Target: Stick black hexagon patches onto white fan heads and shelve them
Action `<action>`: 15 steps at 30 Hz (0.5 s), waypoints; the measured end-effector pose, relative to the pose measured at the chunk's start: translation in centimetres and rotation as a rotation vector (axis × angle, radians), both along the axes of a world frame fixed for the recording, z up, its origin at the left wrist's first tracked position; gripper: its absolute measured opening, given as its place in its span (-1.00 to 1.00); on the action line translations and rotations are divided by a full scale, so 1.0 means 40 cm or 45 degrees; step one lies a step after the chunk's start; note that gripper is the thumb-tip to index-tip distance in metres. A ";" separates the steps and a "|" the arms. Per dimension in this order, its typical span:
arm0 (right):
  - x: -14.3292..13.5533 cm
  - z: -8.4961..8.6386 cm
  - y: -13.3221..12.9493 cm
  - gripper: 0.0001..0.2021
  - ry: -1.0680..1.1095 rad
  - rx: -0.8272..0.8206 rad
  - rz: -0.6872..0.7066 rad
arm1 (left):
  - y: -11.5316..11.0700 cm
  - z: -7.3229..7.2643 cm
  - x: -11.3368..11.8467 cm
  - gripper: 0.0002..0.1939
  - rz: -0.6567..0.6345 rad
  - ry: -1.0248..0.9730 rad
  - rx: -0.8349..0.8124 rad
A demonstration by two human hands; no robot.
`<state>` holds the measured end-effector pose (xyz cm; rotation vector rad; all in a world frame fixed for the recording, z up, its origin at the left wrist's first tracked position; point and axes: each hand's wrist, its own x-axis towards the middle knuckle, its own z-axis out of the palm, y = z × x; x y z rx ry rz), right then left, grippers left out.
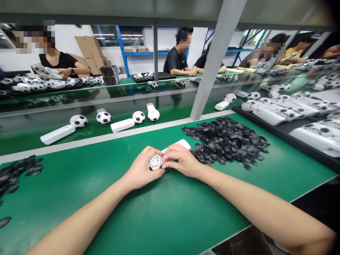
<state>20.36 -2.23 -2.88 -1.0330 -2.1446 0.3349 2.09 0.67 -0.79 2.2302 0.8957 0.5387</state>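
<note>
My left hand [145, 168] is wrapped round the ball-shaped head of a white football-patterned handheld fan [155, 162]. Its web-like white grille faces up, and a black patch shows at its lower edge. The fan's white handle [183, 143] points up and right, partly behind my right hand [182, 160]. Thumb and fingers of that hand are pinched against the right side of the ball; whether a small piece is between them is hidden. Just right of it lies a large pile of black plastic patches [228, 140].
More black patches [18, 173] lie at the left on the green table [164, 212]. Fans [79, 121] rest on the green belt beyond the rail. A black tray [281, 132] of fans stands right. A slanted metal post [212, 67] rises ahead; several co-workers [177, 56] sit opposite.
</note>
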 end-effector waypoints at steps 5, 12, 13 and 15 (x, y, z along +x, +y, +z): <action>0.004 -0.003 -0.006 -0.93 -0.017 0.017 0.017 | 0.004 -0.006 -0.006 -0.67 -0.008 -0.007 0.003; 0.001 -0.010 0.004 -0.94 0.070 -0.020 0.002 | 0.002 -0.010 0.000 -0.69 0.021 -0.017 0.022; -0.001 -0.006 0.007 -0.93 0.067 -0.055 -0.001 | 0.001 -0.009 0.001 -0.70 0.027 -0.017 0.024; -0.004 0.006 0.011 -0.90 0.042 -0.127 -0.010 | -0.001 -0.008 0.002 -0.71 0.043 -0.020 0.026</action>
